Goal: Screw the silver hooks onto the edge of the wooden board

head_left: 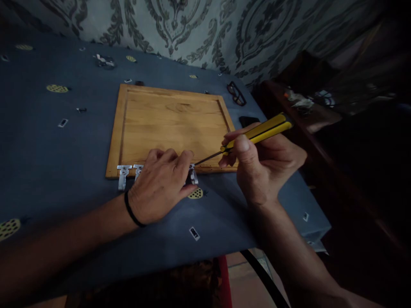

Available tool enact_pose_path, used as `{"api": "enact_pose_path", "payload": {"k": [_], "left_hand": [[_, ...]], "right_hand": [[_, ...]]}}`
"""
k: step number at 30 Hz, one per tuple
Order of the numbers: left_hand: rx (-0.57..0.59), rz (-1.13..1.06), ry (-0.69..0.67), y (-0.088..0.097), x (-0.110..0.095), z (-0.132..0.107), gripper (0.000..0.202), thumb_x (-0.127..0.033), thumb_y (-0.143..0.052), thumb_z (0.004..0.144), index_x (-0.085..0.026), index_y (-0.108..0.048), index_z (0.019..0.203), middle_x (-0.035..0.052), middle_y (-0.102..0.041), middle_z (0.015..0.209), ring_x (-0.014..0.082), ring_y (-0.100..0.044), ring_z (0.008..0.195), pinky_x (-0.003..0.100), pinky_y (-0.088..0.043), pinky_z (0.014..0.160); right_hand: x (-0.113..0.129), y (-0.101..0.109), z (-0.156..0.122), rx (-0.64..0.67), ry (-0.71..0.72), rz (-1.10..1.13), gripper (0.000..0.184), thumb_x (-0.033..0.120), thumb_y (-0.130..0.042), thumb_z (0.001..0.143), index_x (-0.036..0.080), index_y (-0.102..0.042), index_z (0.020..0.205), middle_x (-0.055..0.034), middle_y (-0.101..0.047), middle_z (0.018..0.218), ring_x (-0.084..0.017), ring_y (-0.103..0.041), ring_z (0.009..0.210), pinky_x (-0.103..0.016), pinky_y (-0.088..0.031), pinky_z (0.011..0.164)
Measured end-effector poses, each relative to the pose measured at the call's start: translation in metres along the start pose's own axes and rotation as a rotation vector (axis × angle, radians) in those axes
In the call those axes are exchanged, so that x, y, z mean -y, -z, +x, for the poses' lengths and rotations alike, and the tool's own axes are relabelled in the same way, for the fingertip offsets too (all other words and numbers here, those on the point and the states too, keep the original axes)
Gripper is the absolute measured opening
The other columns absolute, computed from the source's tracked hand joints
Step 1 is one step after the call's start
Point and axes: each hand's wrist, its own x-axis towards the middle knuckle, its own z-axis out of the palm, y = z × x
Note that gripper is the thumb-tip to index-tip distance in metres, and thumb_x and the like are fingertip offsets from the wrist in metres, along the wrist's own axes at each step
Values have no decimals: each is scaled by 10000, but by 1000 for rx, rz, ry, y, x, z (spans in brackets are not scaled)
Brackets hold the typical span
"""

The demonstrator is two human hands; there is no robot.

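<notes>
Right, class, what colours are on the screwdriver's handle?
The handle is yellow with black, showing best in the head view.

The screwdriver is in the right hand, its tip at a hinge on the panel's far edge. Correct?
Not the far edge: the head view shows the screwdriver in the right hand, its tip at a hinge on the near edge of the panel.
</notes>
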Motion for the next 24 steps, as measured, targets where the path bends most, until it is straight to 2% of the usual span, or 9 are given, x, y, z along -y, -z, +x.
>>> {"api": "enact_pose_path", "payload": {"k": [8,16,18,21,24], "left_hand": [[-12,-5,-1,-1,1,-1,460,-371,-728,884,-148,-485,1203,113,-716,1140,291,-633,1074,429,-434,893],[-18,6,-11,-1,1,-1,472,-375,-732,883,-132,-485,1203,115,-712,1134,302,-633,1069,435,-435,882],[-17,6,-13,-1,1,-1,474,-377,-735,881,-132,-482,1199,111,-713,1135,303,-632,1072,436,-437,882],[-12,4,-13,-1,1,-1,493,-376,-732,883,-126,-474,1220,109,-715,1131,305,-630,1081,440,-440,882],[-3,3,-14,0,1,-1,480,-368,-717,894,-122,-474,1227,119,-712,1144,306,-629,1086,444,-441,885]], "right_hand": [[2,-2,-1,73,-14,-42,276,465,-727,864,224,-714,729,24,-674,677,-95,-606,458,-250,-455,415],[-2,0,-3,117,49,-79,132,359,-729,882,258,-754,800,10,-726,750,-118,-607,527,-295,-487,515],[-1,0,-2,138,56,-74,151,377,-733,875,257,-751,785,-5,-732,771,-141,-640,581,-312,-511,547],[0,1,-1,185,89,-68,256,421,-742,857,252,-709,667,-26,-734,778,-187,-688,702,-340,-547,606],[0,1,-1,221,118,-37,202,389,-761,844,255,-719,699,-24,-747,797,-185,-688,678,-341,-548,585]]}}
